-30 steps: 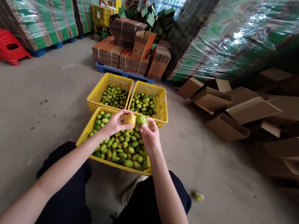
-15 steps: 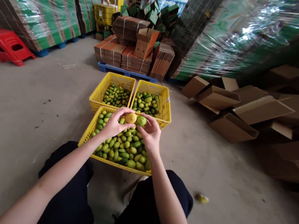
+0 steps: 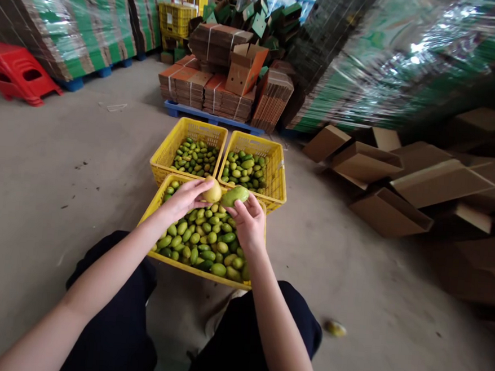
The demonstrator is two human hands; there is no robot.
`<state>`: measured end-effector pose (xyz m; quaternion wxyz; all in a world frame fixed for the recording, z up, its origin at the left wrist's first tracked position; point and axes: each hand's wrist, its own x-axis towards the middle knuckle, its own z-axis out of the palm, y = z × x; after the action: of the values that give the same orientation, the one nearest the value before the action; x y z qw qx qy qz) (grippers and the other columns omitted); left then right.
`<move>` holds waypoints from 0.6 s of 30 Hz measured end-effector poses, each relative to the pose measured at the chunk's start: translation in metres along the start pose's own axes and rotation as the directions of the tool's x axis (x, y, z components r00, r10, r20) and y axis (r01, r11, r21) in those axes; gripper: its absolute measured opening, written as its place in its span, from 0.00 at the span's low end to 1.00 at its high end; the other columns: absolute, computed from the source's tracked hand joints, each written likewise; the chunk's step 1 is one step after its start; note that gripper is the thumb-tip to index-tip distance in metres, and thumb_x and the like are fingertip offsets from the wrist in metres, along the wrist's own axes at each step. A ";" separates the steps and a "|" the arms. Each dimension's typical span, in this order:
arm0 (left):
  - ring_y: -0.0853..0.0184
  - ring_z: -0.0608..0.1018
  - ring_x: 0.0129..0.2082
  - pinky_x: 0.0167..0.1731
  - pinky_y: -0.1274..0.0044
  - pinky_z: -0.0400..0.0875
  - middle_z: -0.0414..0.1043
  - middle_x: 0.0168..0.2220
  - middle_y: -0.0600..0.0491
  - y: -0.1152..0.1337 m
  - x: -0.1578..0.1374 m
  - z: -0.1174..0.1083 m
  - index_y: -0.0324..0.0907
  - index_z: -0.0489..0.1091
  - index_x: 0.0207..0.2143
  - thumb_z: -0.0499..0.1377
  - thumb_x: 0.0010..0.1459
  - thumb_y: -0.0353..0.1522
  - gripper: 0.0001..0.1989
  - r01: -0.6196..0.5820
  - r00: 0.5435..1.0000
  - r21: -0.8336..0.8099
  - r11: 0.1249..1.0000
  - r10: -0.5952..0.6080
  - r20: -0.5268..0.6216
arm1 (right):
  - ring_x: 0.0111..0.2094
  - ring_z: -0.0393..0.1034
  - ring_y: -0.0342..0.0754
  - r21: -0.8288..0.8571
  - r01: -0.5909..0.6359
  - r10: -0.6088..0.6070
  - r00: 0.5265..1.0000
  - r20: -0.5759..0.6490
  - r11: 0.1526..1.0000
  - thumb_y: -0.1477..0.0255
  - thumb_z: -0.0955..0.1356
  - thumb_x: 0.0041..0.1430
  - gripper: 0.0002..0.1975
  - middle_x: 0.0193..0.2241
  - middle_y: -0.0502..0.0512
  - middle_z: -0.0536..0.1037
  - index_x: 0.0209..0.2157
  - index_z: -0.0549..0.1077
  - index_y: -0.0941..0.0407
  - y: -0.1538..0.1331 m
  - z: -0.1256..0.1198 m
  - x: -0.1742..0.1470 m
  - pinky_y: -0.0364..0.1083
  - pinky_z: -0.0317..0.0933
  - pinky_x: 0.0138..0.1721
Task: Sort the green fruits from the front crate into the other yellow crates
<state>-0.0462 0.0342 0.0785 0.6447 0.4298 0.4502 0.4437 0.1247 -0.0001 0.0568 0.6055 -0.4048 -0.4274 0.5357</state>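
Observation:
My left hand [image 3: 188, 197] grips a yellow lemon [image 3: 212, 191] between thumb and fingers. In my right hand [image 3: 248, 219] is a green lemon [image 3: 235, 196], its long side turned up. A small gap separates the two fruits. Both are held above the far part of the near yellow crate [image 3: 199, 275], which is full of green and yellowish lemons [image 3: 209, 245]. My hands and forearms cover parts of its rim.
Behind stand two more yellow crates, left [image 3: 165, 152] and right [image 3: 277, 179], partly filled with lemons. One fruit [image 3: 335, 328] lies on the floor at right. Cardboard boxes [image 3: 392, 212], a red stool [image 3: 20, 73] and bundled flat cartons [image 3: 225, 102] on a blue pallet surround the crates.
My hands have drawn slightly apart, opening a gap between the lemons. Both fruits have been turned, and the green one now shows its long side.

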 end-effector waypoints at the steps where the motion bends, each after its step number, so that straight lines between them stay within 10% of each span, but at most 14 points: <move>1: 0.66 0.81 0.36 0.36 0.75 0.80 0.80 0.39 0.47 0.000 0.002 -0.001 0.38 0.74 0.40 0.64 0.56 0.40 0.15 0.118 0.993 -0.085 0.989 -0.117 0.017 | 0.41 0.75 0.50 0.052 -0.051 0.051 0.999 -0.001 0.997 0.59 0.74 0.49 0.19 0.41 0.51 0.80 0.42 0.74 0.50 0.001 0.000 0.001 0.49 0.71 0.43; 6: 0.71 0.80 0.23 0.25 0.84 0.78 0.79 0.27 0.48 0.004 0.003 0.004 0.35 0.75 0.33 0.59 0.63 0.35 0.12 0.437 0.897 -0.322 0.840 -0.432 0.091 | 0.26 0.72 0.43 0.314 -0.274 0.290 0.957 -0.006 0.909 0.58 0.78 0.40 0.18 0.27 0.47 0.79 0.30 0.77 0.53 0.008 0.000 0.007 0.41 0.68 0.30; 18: 0.68 0.80 0.23 0.25 0.81 0.78 0.78 0.29 0.47 0.004 0.000 0.004 0.35 0.75 0.36 0.63 0.58 0.33 0.09 0.387 0.922 -0.316 0.866 -0.364 0.132 | 0.25 0.73 0.42 0.479 -0.414 0.457 0.889 0.029 0.774 0.64 0.75 0.52 0.09 0.24 0.50 0.79 0.30 0.77 0.55 0.013 0.000 0.011 0.40 0.70 0.29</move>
<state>-0.0426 0.0346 0.0832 0.7973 0.2324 0.4206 0.3652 0.1212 0.0122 0.0452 0.5633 -0.3558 -0.1508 0.7303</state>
